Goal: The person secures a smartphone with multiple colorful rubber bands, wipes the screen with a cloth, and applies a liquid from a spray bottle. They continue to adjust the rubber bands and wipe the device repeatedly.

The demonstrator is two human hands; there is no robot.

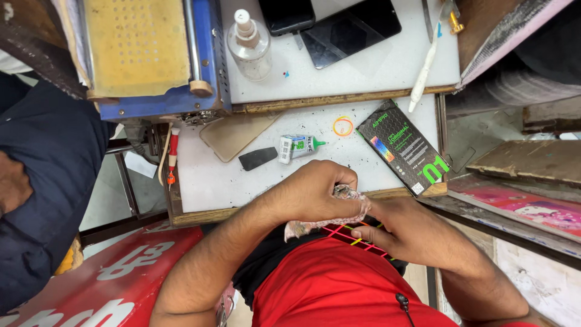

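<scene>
left hand closed in a fist around a crumpled pinkish cloth rag, knuckles up. right hand just beside it, fingers curled, gripping a dark flat slab with red and yellow grid lines; the rag lies against the slab's top, between both hands. both hands sit at the near edge of the white work surface, over a red shirt.

just beyond the left hand: small glue tube with green tip, black flat pick-shaped piece, beige phone-shaped sheet, yellow-orange rubber band. beyond the right hand: black printed rectangular box, tilted. farther off: clear plastic bottle with white nozzle, dark glass phone panel, white pen-like tool, blue machine with yellow perforated plate. red-handled tool hangs off the left edge. another person's dark blue sleeve far left of the left hand.
</scene>
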